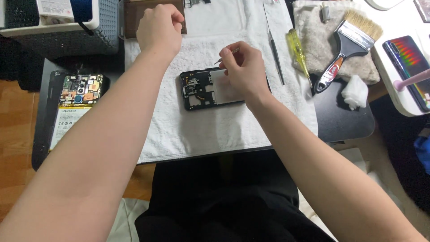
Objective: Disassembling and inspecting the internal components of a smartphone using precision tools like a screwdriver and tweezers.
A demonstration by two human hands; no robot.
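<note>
Right hand (244, 69) grip pinches tweezers (226, 55), apparently touching phone frame (197, 89) just below.

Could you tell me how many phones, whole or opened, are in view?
3: an opened phone frame on the white towel, an opened phone with battery at left, and an intact phone at right.

Black table (345, 121), wooden floor (13, 134) — dim room
</note>
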